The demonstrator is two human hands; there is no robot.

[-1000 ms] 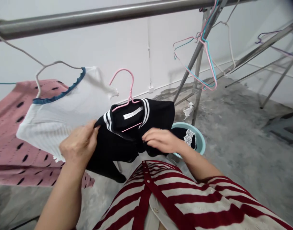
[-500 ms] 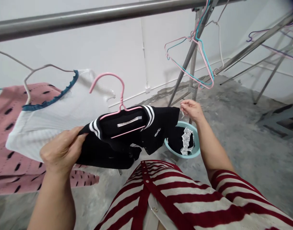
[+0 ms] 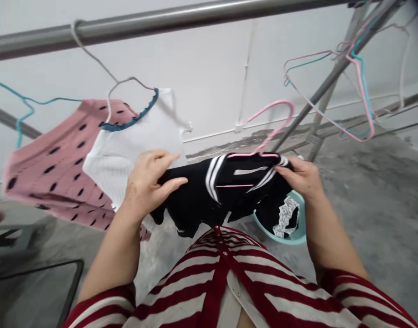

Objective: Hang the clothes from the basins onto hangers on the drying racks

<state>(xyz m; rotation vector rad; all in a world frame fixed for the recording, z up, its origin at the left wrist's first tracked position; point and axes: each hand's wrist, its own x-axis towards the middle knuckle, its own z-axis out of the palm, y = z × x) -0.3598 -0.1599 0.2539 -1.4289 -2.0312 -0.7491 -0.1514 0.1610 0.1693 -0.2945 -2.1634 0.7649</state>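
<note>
The black top [image 3: 191, 200] is hanging in front of the person's chest, its soft knit bunching into dark folds, and its collar is showing two white stripes [image 3: 212, 180] on each side. A pink hanger [image 3: 279, 104], thin and plastic-coated, is sitting inside the neck, with its hook tilting up and to the right. A pale label [image 3: 250, 171] is showing inside the collar.

The left hand [image 3: 145, 184] is closing on the top's shoulder edge, fingers spread above and thumb beneath. The right hand [image 3: 299, 177] is gripping the opposite side of the collar, its fingers curling over the fabric just beside the hanger's arm.

Below the right hand, a round teal basin [image 3: 297, 234] is holding a dark garment edged with white lace [image 3: 286, 223]. Behind the left hand, a ribbed white top [image 3: 133, 159] with a ruffled blue neckline is hanging from a grey wire hanger [image 3: 126, 79], which is hooked over a steel rail [image 3: 161, 25]. Beyond it, a pink garment [image 3: 54, 168] with dark spots is hanging from a thin teal hanger [image 3: 24, 102]. More slim hangers [image 3: 362, 91] are tangling on a metal rack [image 3: 332, 86] to the right, above a rough concrete floor [image 3: 376, 205]. The person is wearing a red-and-cream striped cardigan [image 3: 195, 282].
</note>
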